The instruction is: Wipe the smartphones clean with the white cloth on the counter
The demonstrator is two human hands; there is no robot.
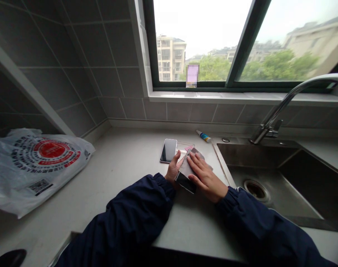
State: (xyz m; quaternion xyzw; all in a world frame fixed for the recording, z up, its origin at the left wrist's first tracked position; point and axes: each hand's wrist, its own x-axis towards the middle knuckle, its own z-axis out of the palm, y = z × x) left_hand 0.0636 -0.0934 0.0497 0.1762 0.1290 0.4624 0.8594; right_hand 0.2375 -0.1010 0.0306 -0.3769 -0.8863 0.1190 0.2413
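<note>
My left hand [173, 167] grips a dark, glossy, phone-like slab [186, 182] by its left side, thumb pointing up along the edge. Over most of the slab lies a thin grey cloth or sheet [187, 168], so I cannot tell which side of the slab faces up. My right hand [205, 176] rests flat on that grey sheet, fingers stretched out and thumb apart. A phone [169, 150] with a pale frame lies face up just behind my left hand. Partly hidden beyond my hands are a clear flat piece [187, 144] and something pink [189, 148].
A small white-and-blue tube [204, 136] lies near the back of the white counter [124, 159]. To the right is a steel sink [282, 178] with a curved faucet [280, 107]. A printed plastic bag [41, 163] sits at the left. A window [196, 44] is behind.
</note>
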